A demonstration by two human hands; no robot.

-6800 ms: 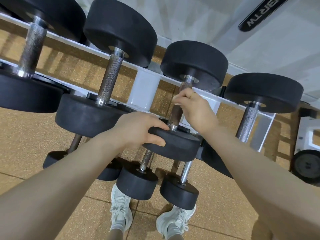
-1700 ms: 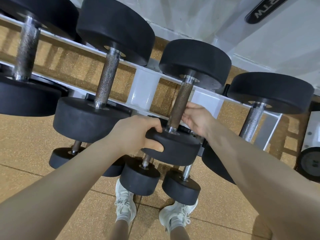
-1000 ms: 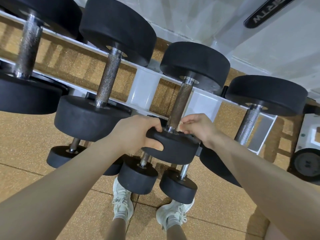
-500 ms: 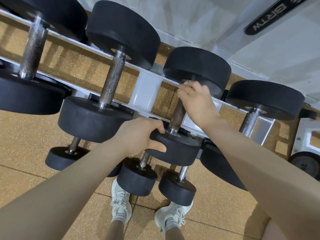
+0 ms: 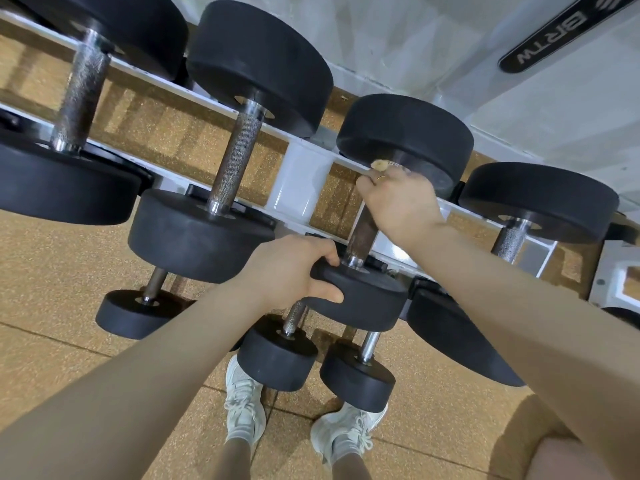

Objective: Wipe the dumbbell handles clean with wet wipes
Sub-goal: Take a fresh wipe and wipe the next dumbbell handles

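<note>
Since half a second ago the right hand has slid a little further up the handle, and now sits at its far end, against the rear head; a second ago it was down by the near head. Its fingers are curled round the bar. No wipe shows in the grip, so whether one is bunched under the palm cannot be told. The left hand has not shifted: fingers and thumb clamp the rim of the near head, steadying the dumbbell where it lies on the white rack.

To do this stroke well, I judge the grip should stay wrapped all the way round the bar and twist as it travels, so the knurling is scrubbed on its underside too. The bare collar by the near head needs a pass as well. The left hand should keep the head from rolling. The neighbouring handle to the left looks dry and untouched, a likely next one.
</note>
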